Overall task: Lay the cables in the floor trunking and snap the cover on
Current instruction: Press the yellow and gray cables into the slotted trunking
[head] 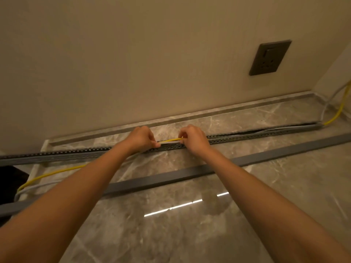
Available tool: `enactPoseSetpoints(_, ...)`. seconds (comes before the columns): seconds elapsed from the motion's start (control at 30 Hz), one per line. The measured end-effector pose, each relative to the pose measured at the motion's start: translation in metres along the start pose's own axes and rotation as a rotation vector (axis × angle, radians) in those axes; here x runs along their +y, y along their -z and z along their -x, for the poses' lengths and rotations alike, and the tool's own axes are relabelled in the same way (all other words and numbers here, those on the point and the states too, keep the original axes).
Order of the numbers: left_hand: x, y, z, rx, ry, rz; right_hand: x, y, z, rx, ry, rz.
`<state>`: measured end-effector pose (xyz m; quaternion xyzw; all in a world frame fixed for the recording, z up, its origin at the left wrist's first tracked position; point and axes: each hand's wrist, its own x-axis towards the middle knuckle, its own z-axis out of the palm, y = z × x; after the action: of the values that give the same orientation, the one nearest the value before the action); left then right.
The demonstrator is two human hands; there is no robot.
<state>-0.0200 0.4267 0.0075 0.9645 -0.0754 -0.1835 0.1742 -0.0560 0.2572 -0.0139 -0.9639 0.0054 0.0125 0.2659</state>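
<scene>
A long grey perforated floor trunking (247, 136) runs left to right across the marble floor near the wall. My left hand (141, 138) and my right hand (193, 138) both pinch a yellow cable (171, 139) just above the trunking's middle. The yellow cable trails out to the lower left (57, 170) beside a pale grey cable (38, 187) lying on the floor. At the right end the yellow cable (338, 114) and grey cables leave the trunking toward the corner. The loose grey cover strip (190, 172) lies on the floor nearer to me, parallel to the trunking.
A beige wall with a dark wall socket (269, 57) rises behind the trunking. A marble skirting (209, 111) runs along its base. The glossy marble floor (190, 224) reflects ceiling lights. A dark object (9, 179) sits at the left edge.
</scene>
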Motion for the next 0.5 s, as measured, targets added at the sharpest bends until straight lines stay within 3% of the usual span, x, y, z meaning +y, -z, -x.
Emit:
enactPoseSetpoints(0.23, 0.001, 0.001, 0.000, 0.061, -0.147, -0.078, -0.008, -0.008, 0.004, 0.071, -0.104, -0.002)
enactPoseSetpoints(0.5, 0.003, -0.003, 0.001, 0.164, -0.334, -0.468, -0.002, -0.013, 0.006, 0.081, -0.072, -0.033)
